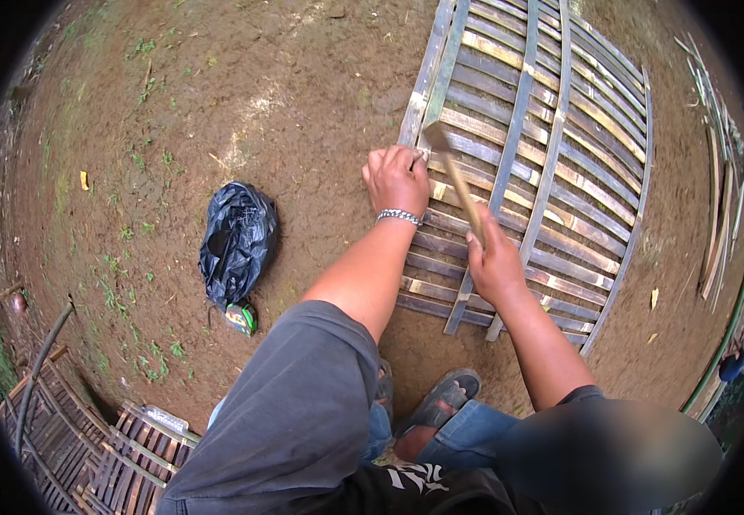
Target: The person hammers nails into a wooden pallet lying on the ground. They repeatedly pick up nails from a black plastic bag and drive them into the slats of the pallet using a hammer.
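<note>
A slatted bamboo panel (516,150) lies on the ground ahead and to the right, its many cross slats tied together by long lengthwise strips. My left hand (396,180), with a chain bracelet at the wrist, is closed at the panel's left edge, over the near end of a long bamboo strip (429,73). Whatever its fingers pinch is hidden. In my right hand (496,262) is a hammer (459,184), gripped by its wooden handle. The hammer's head is above the panel's left edge, just right of my left fingers.
On the bare soil to the left lies a black plastic bag (236,240), with a green and black tape measure (241,318) beside its near end. Loose bamboo strips (715,197) lie at the far right. Another slatted bamboo piece (132,455) stands at lower left.
</note>
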Demonstrator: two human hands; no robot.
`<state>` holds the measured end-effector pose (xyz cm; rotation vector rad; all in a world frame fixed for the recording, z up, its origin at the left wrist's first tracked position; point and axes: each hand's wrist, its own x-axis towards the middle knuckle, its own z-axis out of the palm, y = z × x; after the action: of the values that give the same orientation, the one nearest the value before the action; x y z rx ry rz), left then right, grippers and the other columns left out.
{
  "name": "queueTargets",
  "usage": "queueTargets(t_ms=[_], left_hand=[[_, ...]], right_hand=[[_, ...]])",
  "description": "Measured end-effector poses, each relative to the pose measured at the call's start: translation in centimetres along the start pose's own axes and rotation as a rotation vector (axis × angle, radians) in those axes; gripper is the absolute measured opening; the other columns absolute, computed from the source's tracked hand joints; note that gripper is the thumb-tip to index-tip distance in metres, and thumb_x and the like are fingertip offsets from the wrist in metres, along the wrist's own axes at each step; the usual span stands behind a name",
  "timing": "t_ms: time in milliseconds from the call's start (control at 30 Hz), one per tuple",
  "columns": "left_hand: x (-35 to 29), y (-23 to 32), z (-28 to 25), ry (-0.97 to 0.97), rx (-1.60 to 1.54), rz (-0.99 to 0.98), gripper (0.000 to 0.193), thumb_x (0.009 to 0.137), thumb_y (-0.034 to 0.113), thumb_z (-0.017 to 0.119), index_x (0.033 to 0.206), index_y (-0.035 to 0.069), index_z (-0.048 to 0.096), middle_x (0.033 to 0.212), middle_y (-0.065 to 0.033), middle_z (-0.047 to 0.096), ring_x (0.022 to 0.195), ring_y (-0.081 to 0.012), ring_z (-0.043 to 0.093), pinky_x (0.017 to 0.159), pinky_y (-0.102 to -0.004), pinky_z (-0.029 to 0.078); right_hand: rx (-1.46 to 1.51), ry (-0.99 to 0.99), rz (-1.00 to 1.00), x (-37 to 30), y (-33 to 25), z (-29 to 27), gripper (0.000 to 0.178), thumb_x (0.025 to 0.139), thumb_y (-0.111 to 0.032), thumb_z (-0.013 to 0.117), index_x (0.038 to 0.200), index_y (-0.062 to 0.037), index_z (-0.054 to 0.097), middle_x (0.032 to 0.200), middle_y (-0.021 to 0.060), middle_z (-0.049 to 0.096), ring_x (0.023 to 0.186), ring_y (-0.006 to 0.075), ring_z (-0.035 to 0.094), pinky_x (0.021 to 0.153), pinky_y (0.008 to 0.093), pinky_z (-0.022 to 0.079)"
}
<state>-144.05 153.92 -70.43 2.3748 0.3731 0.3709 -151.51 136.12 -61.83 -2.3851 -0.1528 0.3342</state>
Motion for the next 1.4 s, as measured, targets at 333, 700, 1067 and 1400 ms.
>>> queueTargets(t_ms=[333, 700, 1067, 1400], left_hand=[[-2.8, -1.6, -1.7, -0.096, 0.081, 0.167, 0.034, 0.085, 0.019, 0.071, 0.118, 0.009, 0.070, 0.124, -0.0069, 0.065, 0.123, -0.0290, 0.053, 0.109, -0.0473, 0.036], [-5.9, -2.5, -4.2, -0.339, 0.365, 0.365, 0.049, 0.093, 0.022, 0.057, 0.140, 0.008, 0.057, 0.147, -0.0068, 0.052, 0.141, -0.0275, 0.041, 0.118, -0.0501, 0.028], [-6.2, -2.4, -3.8, -0.317, 0.324, 0.354, 0.048, 0.090, 0.020, 0.059, 0.137, 0.007, 0.060, 0.143, -0.0079, 0.056, 0.139, -0.0277, 0.043, 0.118, -0.0495, 0.030], [-5.5, -1.9, -4.4, -0.393, 0.309, 0.370, 0.048, 0.093, 0.022, 0.058, 0.139, 0.008, 0.057, 0.149, -0.0098, 0.050, 0.142, -0.0292, 0.040, 0.122, -0.0513, 0.025]], right_hand=[[0.022, 0.096, -0.140, 0.6, -2.1, -1.6, 0.055, 0.097, -0.008, 0.060, 0.149, -0.0129, 0.041, 0.131, 0.0244, 0.062, 0.117, 0.0453, 0.062, 0.093, 0.0487, 0.054], [0.021, 0.146, -0.222, 0.6, -2.7, -1.7, 0.058, 0.096, -0.006, 0.059, 0.150, -0.0144, 0.040, 0.128, 0.0272, 0.063, 0.112, 0.0464, 0.064, 0.091, 0.0504, 0.055], [0.050, 0.106, -0.160, 0.3, -2.1, -1.7, 0.051, 0.099, -0.010, 0.058, 0.147, -0.0060, 0.043, 0.123, 0.0269, 0.064, 0.114, 0.0438, 0.065, 0.092, 0.0441, 0.054], [0.646, 0.139, 0.330, -1.5, -0.4, 1.0, 0.052, 0.104, -0.013, 0.055, 0.152, -0.0081, 0.035, 0.087, 0.0048, 0.060, 0.065, 0.0104, 0.055, 0.055, 0.0265, 0.047]])
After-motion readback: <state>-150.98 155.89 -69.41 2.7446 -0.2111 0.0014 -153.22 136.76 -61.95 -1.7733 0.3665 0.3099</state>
